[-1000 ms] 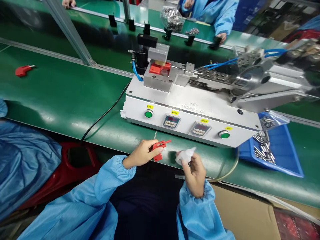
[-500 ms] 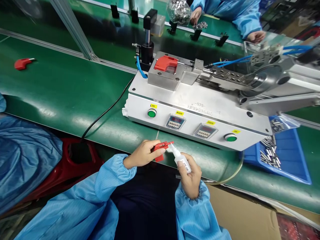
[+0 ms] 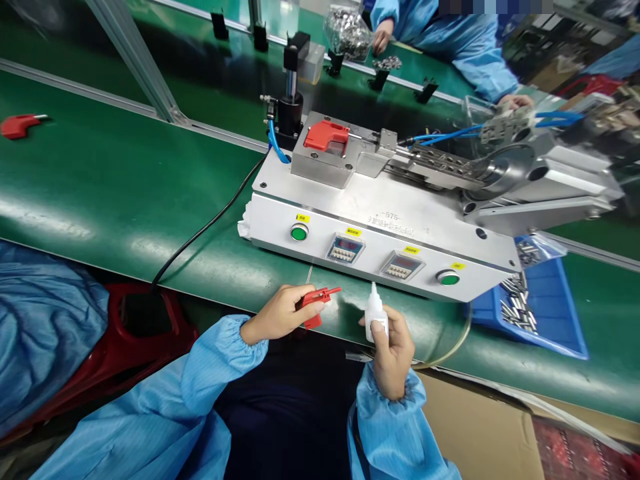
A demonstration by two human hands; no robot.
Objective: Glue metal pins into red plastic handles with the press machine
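Note:
Between the thumb and fingers of my left hand (image 3: 283, 312) is a red plastic handle (image 3: 315, 303), its thin red tip pointing right. My right hand (image 3: 393, 347) grips a small white dropper bottle (image 3: 375, 317), upright with its nozzle up, apart from the red handle. Both hands are over the front edge of the green bench, before a white and metal machine (image 3: 380, 230). A similar red handle (image 3: 326, 136) with a metal rod sits in the machine's metal block. What the red handle's far side looks like is hidden by my fingers.
A blue bin (image 3: 555, 307) of metal tubes stands right of the machine. Another red handle (image 3: 20, 126) lies far left on the green bench (image 3: 100, 193). A black cable (image 3: 200, 233) runs off the machine's left. Across the bench a co-worker's hand (image 3: 383, 36) is near a bag of metal parts (image 3: 347, 33).
The white bottle has moved right, away from the red handle's tip, and turned from tilted to upright. My left hand still holds the handle. The whole view has shifted slightly.

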